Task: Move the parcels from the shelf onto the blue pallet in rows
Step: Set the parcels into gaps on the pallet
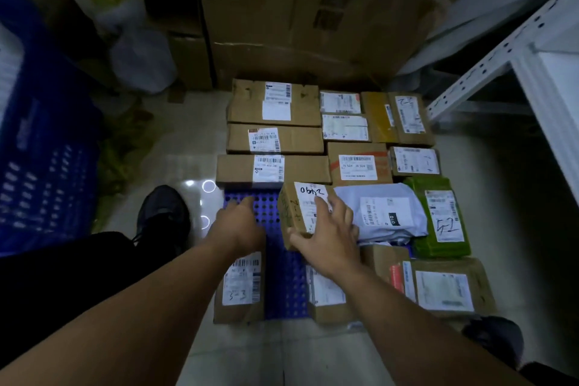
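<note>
Blue perforated pallet (283, 288) on floor, mostly covered. Parcels laid in rows: about thirteen cardboard boxes, count uncertain where edges merge; one grey mailer bag (383, 197); one green parcel (419, 191). Small cardboard box (293, 213) in third row, label up, long axis running away from person. Right hand (329, 235) grips it, fingers spread over top, thumb at near edge. Left hand (238, 226) flat on bare pallet beside box, fingers straight.

I see a blue plastic pallet with round holes (269, 210), smooth and a bit shiny. The small brown cardboard box (293, 213) looks dull and rough. The grey plastic mail bag (347, 201) is crinkly (lots of folds). The pale floor tiles (188, 147) shine like glass. The white metal shelf frame (470, 85) looks painted.
</note>
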